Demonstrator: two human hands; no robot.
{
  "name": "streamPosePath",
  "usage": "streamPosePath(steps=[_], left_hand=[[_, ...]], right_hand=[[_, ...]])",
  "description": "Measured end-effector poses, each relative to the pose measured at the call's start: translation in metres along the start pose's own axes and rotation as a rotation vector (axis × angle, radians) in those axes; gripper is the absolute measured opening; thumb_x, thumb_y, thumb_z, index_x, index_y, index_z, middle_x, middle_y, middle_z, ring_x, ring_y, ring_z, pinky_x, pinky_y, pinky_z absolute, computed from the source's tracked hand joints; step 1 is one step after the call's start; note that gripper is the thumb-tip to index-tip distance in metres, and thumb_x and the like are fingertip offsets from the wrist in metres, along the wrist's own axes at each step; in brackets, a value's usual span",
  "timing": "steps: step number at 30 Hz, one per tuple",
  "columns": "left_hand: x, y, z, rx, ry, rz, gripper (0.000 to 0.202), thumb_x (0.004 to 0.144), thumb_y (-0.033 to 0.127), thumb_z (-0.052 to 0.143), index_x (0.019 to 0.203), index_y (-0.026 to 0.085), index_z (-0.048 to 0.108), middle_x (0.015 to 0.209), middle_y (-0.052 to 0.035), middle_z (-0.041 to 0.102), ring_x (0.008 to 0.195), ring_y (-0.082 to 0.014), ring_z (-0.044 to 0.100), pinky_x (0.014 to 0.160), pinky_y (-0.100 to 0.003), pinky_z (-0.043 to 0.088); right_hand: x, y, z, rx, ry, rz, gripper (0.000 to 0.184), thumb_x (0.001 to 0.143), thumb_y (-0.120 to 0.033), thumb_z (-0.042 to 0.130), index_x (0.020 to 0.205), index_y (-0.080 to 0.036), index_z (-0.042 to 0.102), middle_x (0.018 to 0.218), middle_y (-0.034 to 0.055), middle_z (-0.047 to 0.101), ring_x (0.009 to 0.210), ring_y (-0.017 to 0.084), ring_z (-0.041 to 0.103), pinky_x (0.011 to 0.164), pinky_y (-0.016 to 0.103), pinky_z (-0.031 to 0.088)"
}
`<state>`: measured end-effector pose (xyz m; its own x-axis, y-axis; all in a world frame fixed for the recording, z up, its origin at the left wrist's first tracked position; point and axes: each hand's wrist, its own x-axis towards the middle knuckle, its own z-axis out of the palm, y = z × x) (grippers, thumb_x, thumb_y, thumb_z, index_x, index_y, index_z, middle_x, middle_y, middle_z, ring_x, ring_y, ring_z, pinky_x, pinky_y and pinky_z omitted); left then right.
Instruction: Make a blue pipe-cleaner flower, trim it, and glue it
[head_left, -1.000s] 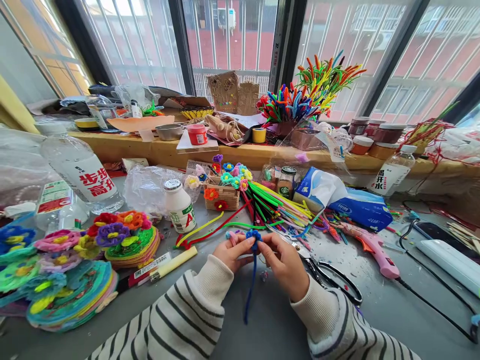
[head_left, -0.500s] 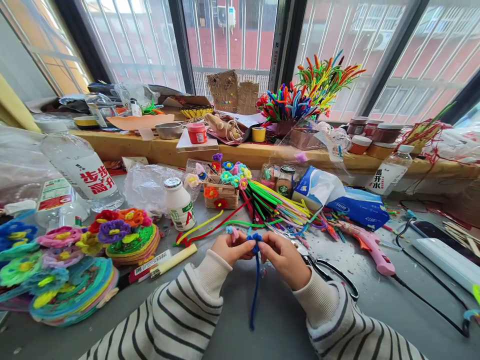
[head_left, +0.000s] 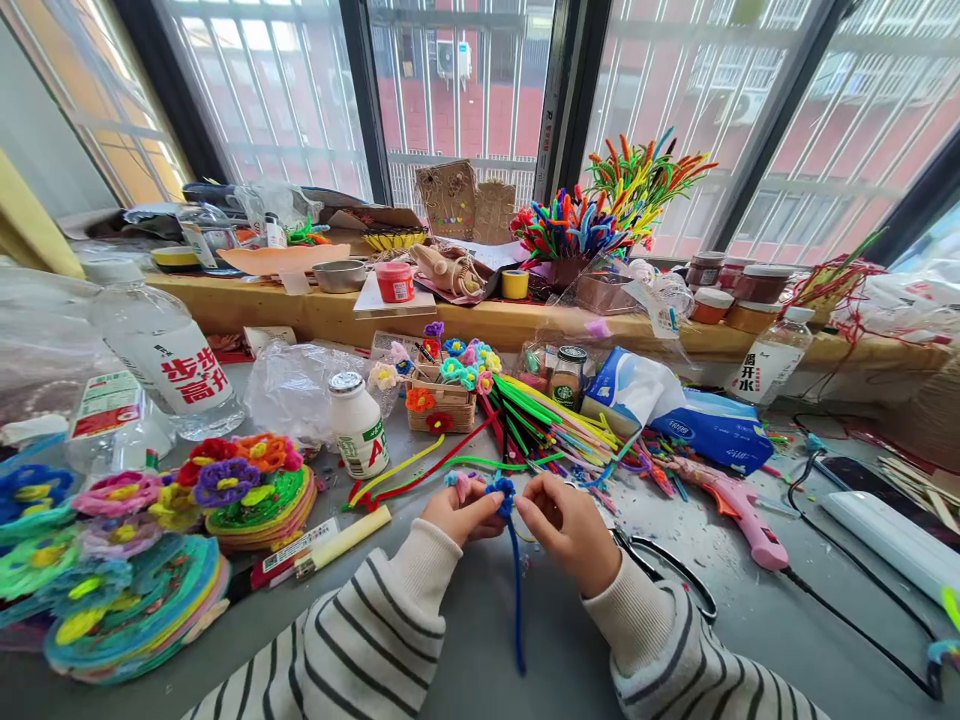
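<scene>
In the middle of the head view, my left hand (head_left: 466,514) pinches a small blue pipe-cleaner flower (head_left: 501,492) between thumb and finger. A long blue stem (head_left: 517,600) hangs from it towards the table. Pink and light-blue fuzzy pieces (head_left: 463,482) show just behind the left fingers; whether they are held too is unclear. My right hand (head_left: 564,525) is just right of the flower, its fingers loosely bent, with thumb and forefinger apart and nothing visible between them. Black-handled scissors (head_left: 675,565) lie partly hidden behind the right wrist.
Felt flowers on round stacks (head_left: 142,600) fill the left. Behind the hands are a flower basket (head_left: 441,412), a white bottle (head_left: 358,428) and a bundle of pipe cleaners (head_left: 551,420). A pink glue gun (head_left: 739,515) with its cord and a blue tissue pack (head_left: 712,430) lie right.
My right thumb and forefinger have come off the blue flower and moved slightly right. The flower stays in my left hand, shifted a little left. The view has tilted up slightly.
</scene>
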<state>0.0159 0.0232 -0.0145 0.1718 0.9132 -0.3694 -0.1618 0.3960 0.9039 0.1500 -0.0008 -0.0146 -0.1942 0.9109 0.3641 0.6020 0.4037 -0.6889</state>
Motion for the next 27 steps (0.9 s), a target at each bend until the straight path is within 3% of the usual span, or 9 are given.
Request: streamPosePath(steps=[6,13,22,27], left_hand=[[0.005,-0.001,-0.003,-0.016,0.002,-0.019,0.030,0.037,0.027,0.069,0.058,0.012,0.054,0.045,0.0019,0.056,0.042,-0.0095,0.054,0.047,-0.021,0.043],[0.005,-0.003,0.000,-0.022,-0.039,-0.060,0.031,0.035,0.031,0.069,0.049,0.013,0.047,0.035,0.0048,0.051,0.039,-0.0094,0.053,0.044,-0.021,0.042],[0.005,-0.006,0.000,0.023,-0.014,-0.003,0.034,0.032,0.034,0.069,0.046,0.012,0.048,0.039,0.0020,0.054,0.041,-0.0103,0.053,0.045,-0.021,0.043],[0.006,-0.010,-0.001,0.060,-0.001,0.110,0.034,0.032,0.036,0.068,0.047,0.010,0.051,0.039,0.0023,0.053,0.040,-0.0094,0.051,0.045,-0.024,0.044]], right_hand=[[-0.001,0.002,-0.002,-0.337,0.039,-0.369,0.016,0.069,-0.018,0.046,0.085,-0.015,0.048,0.080,0.0057,0.051,0.076,0.016,0.045,0.066,0.027,0.039],[0.000,0.003,0.001,-0.544,0.050,-0.518,0.014,0.076,-0.018,0.040,0.080,-0.012,0.052,0.073,0.0060,0.054,0.068,0.015,0.046,0.060,0.026,0.040],[-0.002,0.003,0.004,-0.579,0.102,-0.540,0.016,0.078,-0.016,0.038,0.073,-0.014,0.054,0.066,0.0042,0.053,0.061,0.014,0.045,0.053,0.024,0.038],[0.000,0.005,0.006,-0.389,0.087,-0.400,0.014,0.077,-0.017,0.039,0.072,-0.015,0.051,0.068,0.0045,0.052,0.065,0.014,0.046,0.056,0.023,0.038]])
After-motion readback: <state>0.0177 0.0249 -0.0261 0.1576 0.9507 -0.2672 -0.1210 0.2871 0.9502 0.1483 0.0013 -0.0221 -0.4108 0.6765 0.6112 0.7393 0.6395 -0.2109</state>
